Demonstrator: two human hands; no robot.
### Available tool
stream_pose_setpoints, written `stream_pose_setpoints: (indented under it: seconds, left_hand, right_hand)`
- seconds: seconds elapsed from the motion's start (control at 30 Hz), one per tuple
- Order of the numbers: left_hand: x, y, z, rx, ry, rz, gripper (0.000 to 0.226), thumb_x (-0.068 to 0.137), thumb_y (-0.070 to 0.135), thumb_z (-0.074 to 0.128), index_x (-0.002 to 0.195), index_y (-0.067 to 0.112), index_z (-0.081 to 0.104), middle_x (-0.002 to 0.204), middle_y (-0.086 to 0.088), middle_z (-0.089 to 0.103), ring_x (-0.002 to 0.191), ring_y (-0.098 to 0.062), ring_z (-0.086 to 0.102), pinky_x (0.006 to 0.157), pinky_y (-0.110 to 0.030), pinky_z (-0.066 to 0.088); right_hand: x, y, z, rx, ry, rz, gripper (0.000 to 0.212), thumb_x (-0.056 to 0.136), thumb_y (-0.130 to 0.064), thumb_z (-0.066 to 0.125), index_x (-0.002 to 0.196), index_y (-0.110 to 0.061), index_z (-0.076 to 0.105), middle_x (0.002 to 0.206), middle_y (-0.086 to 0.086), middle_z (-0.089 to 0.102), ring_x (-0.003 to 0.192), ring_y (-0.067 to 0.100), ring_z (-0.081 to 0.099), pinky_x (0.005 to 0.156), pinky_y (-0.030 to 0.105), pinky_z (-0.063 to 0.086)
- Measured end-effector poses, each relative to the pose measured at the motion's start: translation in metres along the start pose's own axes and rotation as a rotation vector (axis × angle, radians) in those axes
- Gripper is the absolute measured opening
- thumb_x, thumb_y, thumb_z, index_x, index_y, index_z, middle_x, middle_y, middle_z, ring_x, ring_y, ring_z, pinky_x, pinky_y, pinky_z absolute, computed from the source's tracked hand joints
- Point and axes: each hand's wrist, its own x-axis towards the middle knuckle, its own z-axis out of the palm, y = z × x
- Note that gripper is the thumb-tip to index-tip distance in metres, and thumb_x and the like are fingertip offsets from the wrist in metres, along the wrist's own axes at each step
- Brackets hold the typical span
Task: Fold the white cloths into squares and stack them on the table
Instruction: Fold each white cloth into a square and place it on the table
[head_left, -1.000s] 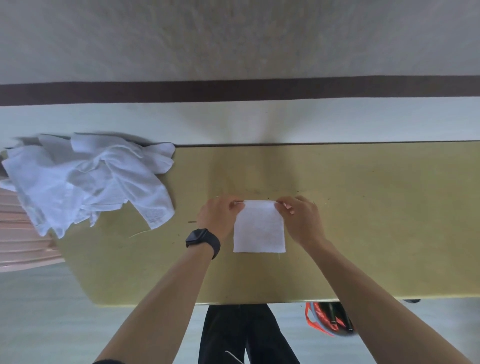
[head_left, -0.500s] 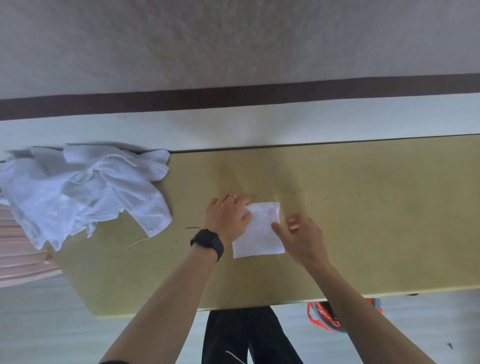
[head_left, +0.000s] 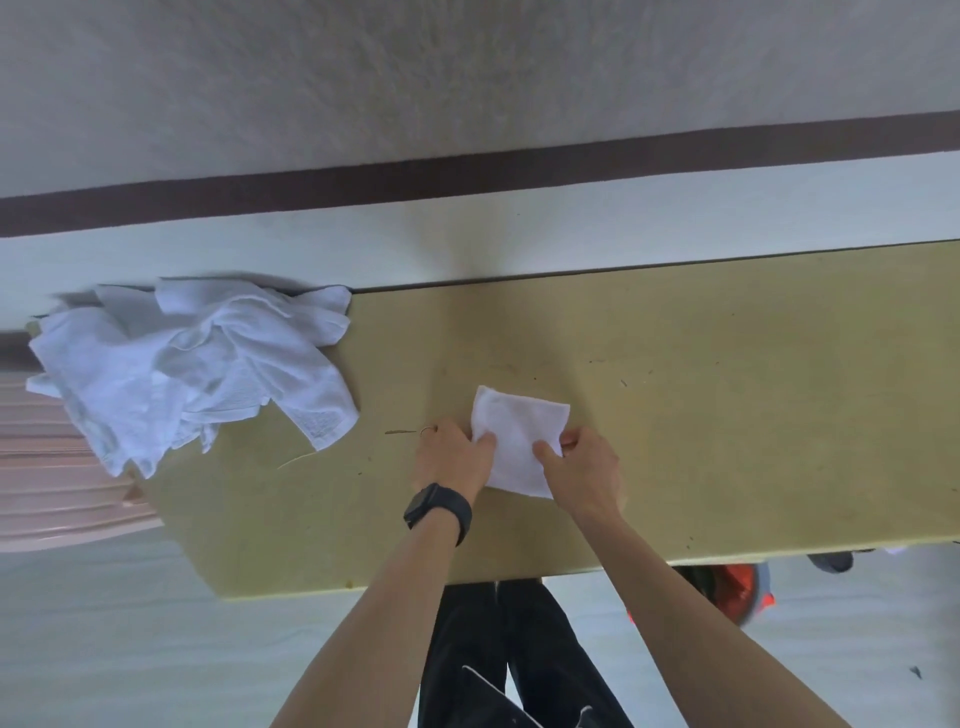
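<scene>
A small, soft folded cloth (head_left: 519, 431), roughly square, is pinched at its near edge between thumb and fingers of the left hand (head_left: 452, 460) and right hand (head_left: 579, 473), on the middle of the matte yellow bench (head_left: 727, 415). Far left, rumpled white cloths (head_left: 197, 364) are heaped over its corner.

folded white square cloth (head_left: 519, 431) now sits skewed clockwise vs the tan table (head_left: 727, 415) edge, was square to it. left hand (head_left: 452, 460) and right hand (head_left: 582, 470) moved from far corners to its sides, thumbs on top, pinching.
</scene>
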Motion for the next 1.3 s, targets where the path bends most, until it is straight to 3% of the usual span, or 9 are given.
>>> stream_pose_setpoints:
  seconds: [0.17, 0.3, 0.37, 0.5, 0.6, 0.83, 1.0, 1.13, 1.3]
  left_hand:
    - [-0.009, 0.0, -0.007, -0.407, -0.063, -0.05, 0.017, 0.082, 0.021, 0.067, 0.087, 0.014, 0.052, 0.084, 0.001, 0.058, 0.07, -0.015, 0.052, 0.058, -0.026, 0.041]
    - [-0.031, -0.02, -0.032, -0.722, -0.147, -0.108, 0.056, 0.071, 0.023, 0.083, 0.118, 0.01, 0.057, 0.11, -0.006, 0.067, 0.098, -0.025, 0.066, 0.086, -0.043, 0.056]
    - [-0.05, -0.036, -0.049, -0.841, -0.241, -0.108, 0.057, 0.071, 0.022, 0.08, 0.124, 0.009, 0.062, 0.113, -0.011, 0.072, 0.101, -0.031, 0.069, 0.091, -0.047, 0.056]
    - [-0.103, -0.072, -0.092, -1.011, -0.201, -0.081, 0.037, 0.078, 0.008, 0.069, 0.115, 0.008, 0.067, 0.096, -0.008, 0.074, 0.08, -0.022, 0.069, 0.073, -0.034, 0.057]
    - [-0.148, -0.107, -0.128, -1.14, -0.131, -0.069, 0.03, 0.083, 0.012, 0.069, 0.113, 0.011, 0.067, 0.098, -0.007, 0.073, 0.082, -0.022, 0.069, 0.069, -0.031, 0.054]
    - [-0.268, -0.224, -0.195, -1.343, 0.289, -0.041, 0.026, 0.088, 0.023, 0.072, 0.11, 0.01, 0.065, 0.096, -0.003, 0.071, 0.081, -0.022, 0.067, 0.069, -0.033, 0.056]
    - [-0.367, -0.339, -0.211, -1.448, 0.636, -0.027, 0.023, 0.089, 0.025, 0.073, 0.106, 0.01, 0.067, 0.104, -0.012, 0.073, 0.084, -0.026, 0.07, 0.075, -0.042, 0.061]
    - [-0.452, -0.442, -0.205, -1.498, 0.925, -0.075, 0.019, 0.087, 0.026, 0.075, 0.099, 0.011, 0.073, 0.096, -0.008, 0.075, 0.079, -0.021, 0.071, 0.061, -0.031, 0.058]
    - [-0.557, -0.579, -0.166, -1.533, 1.209, -0.202, 0.014, 0.084, 0.029, 0.078, 0.091, 0.017, 0.079, 0.087, -0.004, 0.077, 0.084, -0.025, 0.073, 0.066, -0.037, 0.062]
  right_hand:
    - [0.001, -0.002, -0.006, 0.287, -0.122, 0.013, 0.021, 0.084, -0.026, 0.069, 0.098, -0.017, 0.057, 0.092, -0.004, 0.061, 0.078, 0.012, 0.058, 0.062, 0.026, 0.042]
    - [-0.012, -0.008, -0.022, 0.583, -0.327, 0.068, 0.04, 0.075, -0.016, 0.078, 0.11, -0.008, 0.062, 0.101, 0.009, 0.071, 0.089, 0.025, 0.07, 0.073, 0.04, 0.059]
    - [-0.028, -0.016, -0.031, 0.601, -0.48, 0.009, 0.037, 0.077, -0.015, 0.075, 0.112, -0.01, 0.067, 0.104, 0.01, 0.074, 0.091, 0.026, 0.072, 0.07, 0.037, 0.059]
    - [-0.077, -0.045, -0.039, 0.507, -0.654, -0.109, 0.026, 0.088, -0.023, 0.069, 0.114, -0.019, 0.067, 0.108, 0.005, 0.073, 0.095, 0.026, 0.07, 0.073, 0.038, 0.056]
    - [-0.124, -0.072, -0.033, 0.388, -0.675, -0.281, 0.018, 0.094, -0.025, 0.064, 0.111, -0.021, 0.065, 0.105, 0.004, 0.072, 0.09, 0.024, 0.071, 0.071, 0.038, 0.057]
    - [-0.272, -0.132, 0.02, 0.099, -0.733, -0.816, 0.011, 0.087, -0.037, 0.069, 0.097, -0.036, 0.069, 0.091, -0.006, 0.072, 0.088, 0.023, 0.071, 0.076, 0.055, 0.059]
    - [-0.404, -0.135, 0.094, -0.04, -0.78, -1.142, 0.006, 0.086, -0.034, 0.071, 0.088, -0.037, 0.066, 0.081, -0.017, 0.069, 0.076, 0.011, 0.066, 0.073, 0.038, 0.052]
    - [-0.518, -0.098, 0.166, -0.122, -0.862, -1.275, 0.006, 0.09, -0.026, 0.07, 0.086, -0.026, 0.065, 0.076, -0.014, 0.067, 0.071, 0.011, 0.062, 0.067, 0.031, 0.047]
    - [-0.653, -0.022, 0.262, -0.255, -1.086, -1.352, 0.006, 0.09, -0.032, 0.07, 0.09, -0.028, 0.065, 0.083, -0.006, 0.067, 0.078, 0.018, 0.064, 0.073, 0.049, 0.057]
